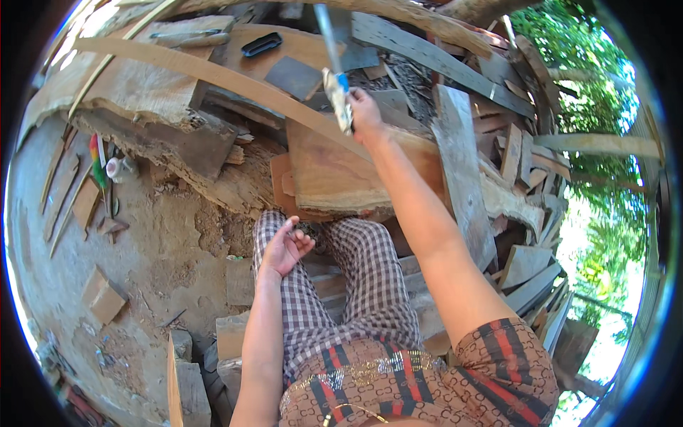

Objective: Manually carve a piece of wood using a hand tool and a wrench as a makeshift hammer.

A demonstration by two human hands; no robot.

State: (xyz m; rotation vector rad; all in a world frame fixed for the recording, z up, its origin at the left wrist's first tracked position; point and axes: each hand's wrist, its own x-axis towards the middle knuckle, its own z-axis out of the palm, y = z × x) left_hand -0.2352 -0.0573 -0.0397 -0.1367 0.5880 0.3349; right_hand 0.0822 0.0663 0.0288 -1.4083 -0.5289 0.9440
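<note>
My right hand [365,114] is raised over the wood, its fingers wrapped round a long, thin tool [329,43]. The tool has a pale, narrow shaft, a blue band and a cream, dark-edged part beside my fingers. It is blurred, and its exact kind cannot be made out. Below the hand lies a thick brown wooden board [348,167] in front of my knees. A long curved wooden strip [213,75] slants down to the board's top edge. Over my left thigh, my left hand [286,249] is open, palm up, fingers loosely bent, holding nothing.
A rough slab [128,85] at the far left carries a black oblong case [262,45] nearby and a dark flat square [293,77]. A grey plank [462,164] leans at right beside stacked offcuts. On the concrete floor lie a white bottle [117,168] and a wood block [103,295].
</note>
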